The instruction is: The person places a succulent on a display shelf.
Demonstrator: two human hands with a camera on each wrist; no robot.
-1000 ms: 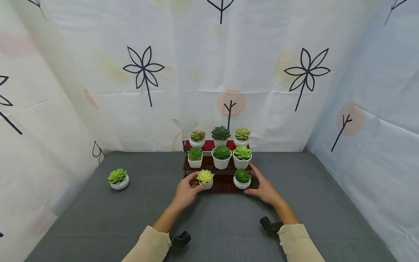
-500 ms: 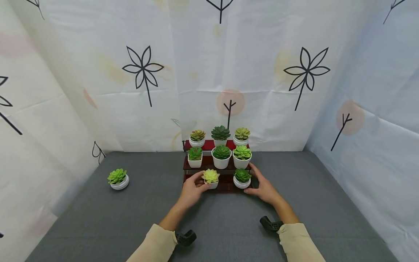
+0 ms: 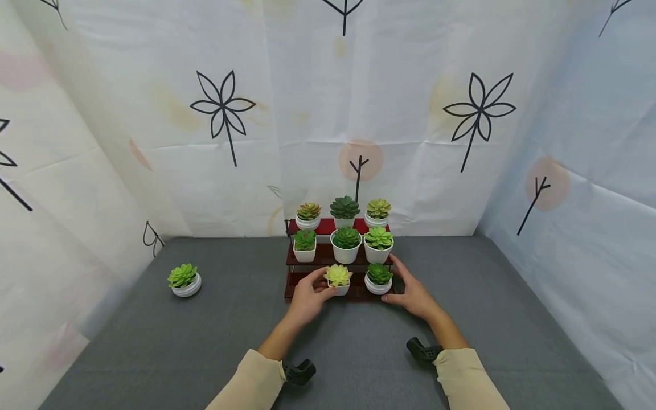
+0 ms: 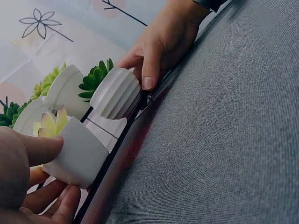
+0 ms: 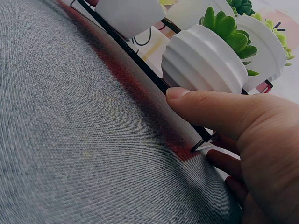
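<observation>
My left hand (image 3: 307,299) pinches a square white pot with a yellow-green succulent (image 3: 338,277), thumb on one side and fingers beneath and behind. The pot (image 4: 81,154) is at the bottom tier of a dark red three-tier plant stand (image 3: 358,289), around its middle. At the stand's right end my right hand (image 3: 416,299) holds the bottom tier, its thumb on the black front rail (image 5: 154,80). Close to that thumb stands a ribbed white pot with a dark green succulent (image 5: 203,58). Part of the right fingers is hidden behind the stand's corner.
Potted succulents fill the middle tier, including one in a round white pot (image 3: 345,250), and the top tier, including a dark green one (image 3: 345,208). Another potted succulent (image 3: 185,281) stands apart on the grey cloth (image 3: 230,324) at left. A patterned curtain (image 3: 287,114) hangs behind.
My left hand has carried the yellow-green succulent's pot rightward along the front of the bottom tier, toward the ribbed pot. The right hand has stayed at the stand's right end.
</observation>
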